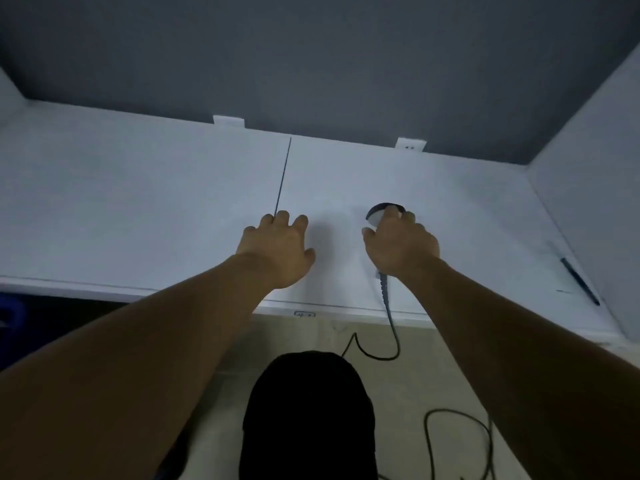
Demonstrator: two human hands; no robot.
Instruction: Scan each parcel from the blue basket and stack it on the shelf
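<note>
We count two hands, the left hand (277,249) and the right hand (400,245). There is one barcode scanner (375,215) with one dark cable (393,327). We also find one black pen (580,281), one white table (138,202), two white brackets at its back edge, a left bracket (228,121) and a right bracket (410,144), one small label (304,314) on its front edge, and one blue basket (10,313) (only a corner shows).

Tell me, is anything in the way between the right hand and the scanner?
Nothing visible. The right hand holds the scanner on the white table; the left hand lies apart from it, fingers spread.
</note>
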